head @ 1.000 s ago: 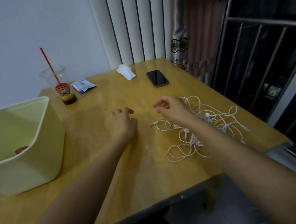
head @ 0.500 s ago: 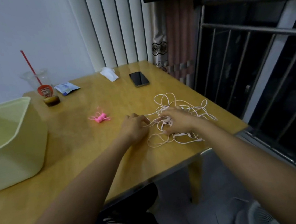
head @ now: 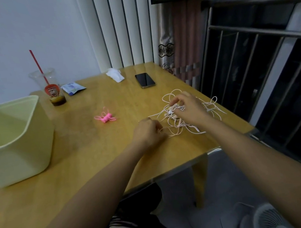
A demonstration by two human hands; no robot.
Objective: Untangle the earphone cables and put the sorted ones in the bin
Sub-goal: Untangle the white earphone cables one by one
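While both bare forearms reach across a wooden table [head: 88, 163], the person's two hands work at a tangle of white earphone cables [head: 186, 113] lying near the table's right edge. The left hand [head: 148, 132] rests on the tabletop at the near-left side of the tangle, its fingers curled closed around a strand that runs off toward the pile. The right hand [head: 190, 109] sits on top of the heap, thumb and fingertips pinched together on the cables around the earbuds (the exact strand gripped is too fine to make out). Loops of white cable spread out past the right hand toward the table's edge.

A small pink coiled earphone bundle [head: 105, 117] lies alone on the table, well apart from the white tangle and between it and the pale yellow-green bin [head: 18, 138], which stands at the left end of the table; its inside is mostly hidden from this angle. Along the far side sit a plastic cup [head: 50, 87] with a red straw [head: 37, 65], a small blue-and-white packet [head: 72, 87] just beside it, a crumpled white tissue [head: 115, 75] and a dark smartphone [head: 144, 80] lying flat. White vertical blinds [head: 118, 28] hang behind the table.
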